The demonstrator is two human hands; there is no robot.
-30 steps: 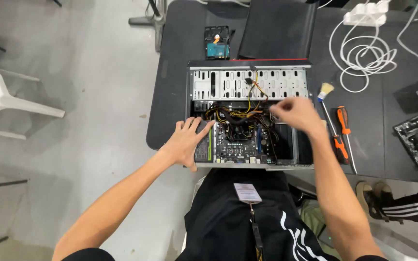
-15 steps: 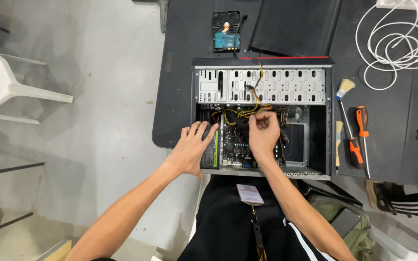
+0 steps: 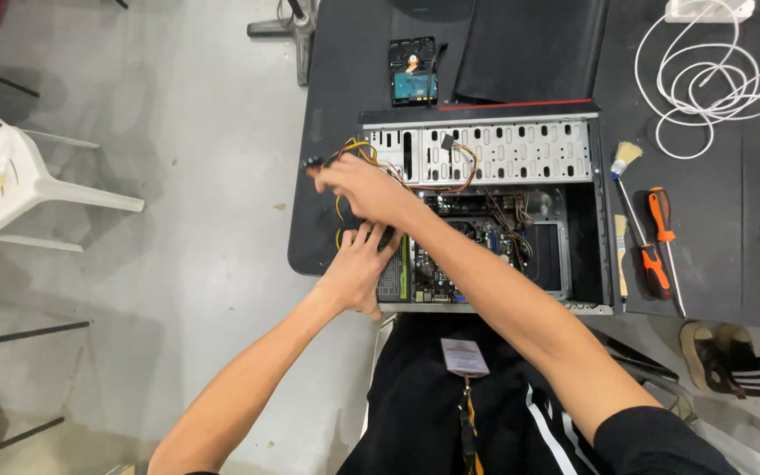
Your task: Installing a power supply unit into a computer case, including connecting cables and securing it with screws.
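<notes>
Your right hand (image 3: 364, 186) reaches across your body to the near-left corner of the open grey metal computer case (image 3: 485, 211), lying on its side on the black table (image 3: 723, 264). Its fingers are curled narrow around a bundle of yellow and black power cables (image 3: 351, 151), whose dark plug ends stick out just past your fingertips, over the table's left edge. Loops of the yellow wire arch above and below your knuckles and trail back into the case.

Your left hand (image 3: 358, 268) sits just below the right one, palm down and fingers spread fairly wide, pressing on the left rim of the case beside the green circuit board (image 3: 437, 268). It grips nothing that can be seen; the fingertips touch the dark part directly under your right hand, but whether they pinch anything there cannot be told.

Beyond your right fingers, further into the case, runs the perforated silver drive bay (image 3: 512, 151), with thin red and black wires draped across it. Past the case's far wall lies a bare hard drive with a blue board (image 3: 413, 81), next to a flat black side panel (image 3: 529, 48).

Well away from both hands, right of the case, lie a small pale-bristled brush (image 3: 624, 167) and an orange-handled screwdriver (image 3: 659, 242), side by side. A coiled white cable (image 3: 705, 84) rests at the table's far right.

To the left of your fingers, off the table, a white plastic chair (image 3: 19, 189) stands on the grey concrete floor (image 3: 186, 176).
</notes>
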